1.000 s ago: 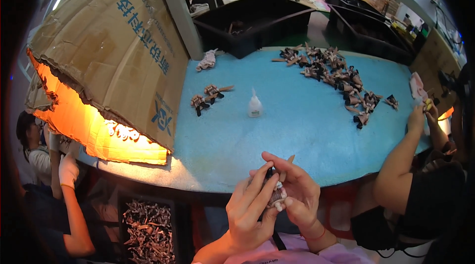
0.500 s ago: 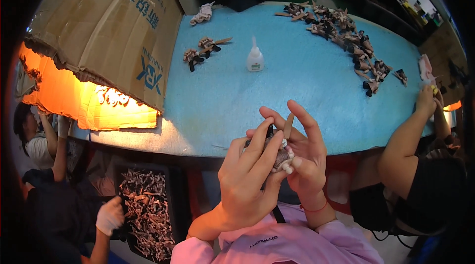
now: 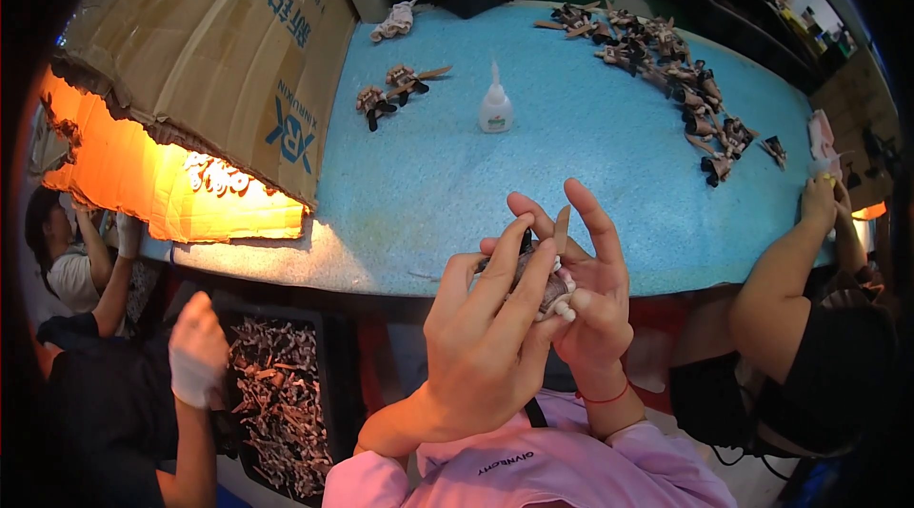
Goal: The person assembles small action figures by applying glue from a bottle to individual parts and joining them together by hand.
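Note:
My left hand [image 3: 481, 337] and my right hand [image 3: 590, 303] are pressed together over the near edge of the blue table [image 3: 571, 184]. Between their fingers they hold a small dark and tan piece [image 3: 545, 270] with a thin flat stick poking up. Most of the piece is hidden by my fingers. A small white glue bottle [image 3: 495, 110] stands upright on the table beyond my hands. A little cluster of similar pieces [image 3: 392, 94] lies to its left.
A long scatter of pieces [image 3: 681, 84] runs along the far right. A cardboard box [image 3: 219, 60] lit orange inside sits at left. A tray of pieces [image 3: 281, 403] lies below the table, by a gloved hand [image 3: 195, 351]. Another person's arm [image 3: 785, 251] rests at right.
My hands have stayed together on the piece and shifted slightly; my fingers spread more. The view has tilted down toward them. The gloved hand at lower left has moved up.

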### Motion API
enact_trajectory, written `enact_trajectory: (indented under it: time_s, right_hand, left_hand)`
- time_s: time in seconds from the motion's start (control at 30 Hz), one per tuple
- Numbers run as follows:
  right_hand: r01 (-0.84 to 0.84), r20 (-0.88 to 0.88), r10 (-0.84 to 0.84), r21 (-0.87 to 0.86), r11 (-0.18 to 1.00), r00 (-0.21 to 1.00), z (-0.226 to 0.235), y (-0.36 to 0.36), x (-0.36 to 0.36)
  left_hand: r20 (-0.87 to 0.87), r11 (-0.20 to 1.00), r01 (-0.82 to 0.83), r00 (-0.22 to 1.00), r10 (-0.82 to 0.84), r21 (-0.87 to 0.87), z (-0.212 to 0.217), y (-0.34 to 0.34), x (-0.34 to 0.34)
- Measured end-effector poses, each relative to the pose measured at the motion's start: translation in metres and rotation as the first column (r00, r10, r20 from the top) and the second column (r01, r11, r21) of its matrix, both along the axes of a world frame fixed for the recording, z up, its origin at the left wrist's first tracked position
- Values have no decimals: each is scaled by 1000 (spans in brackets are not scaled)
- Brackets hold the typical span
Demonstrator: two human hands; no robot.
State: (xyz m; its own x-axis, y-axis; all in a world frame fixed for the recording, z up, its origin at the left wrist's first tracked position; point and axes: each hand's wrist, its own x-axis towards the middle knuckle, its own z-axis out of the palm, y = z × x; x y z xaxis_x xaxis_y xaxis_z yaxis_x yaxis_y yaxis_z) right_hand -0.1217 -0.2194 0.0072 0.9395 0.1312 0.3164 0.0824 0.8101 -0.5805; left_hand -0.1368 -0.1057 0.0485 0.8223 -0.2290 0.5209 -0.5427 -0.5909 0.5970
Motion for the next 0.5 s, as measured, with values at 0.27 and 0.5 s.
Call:
enact_trajectory:
  time_s: [0.27,0.5]
  right_hand:
    - [64,148,-45,-124,990,988,2,-2,-2]
    - [106,204,-72,-158,982,976,4,-1,-2]
  left_hand:
    - [60,993,88,995,-84,-74,-4,6,2]
    - [64,984,134,990,-127,-115,-5,10,4]
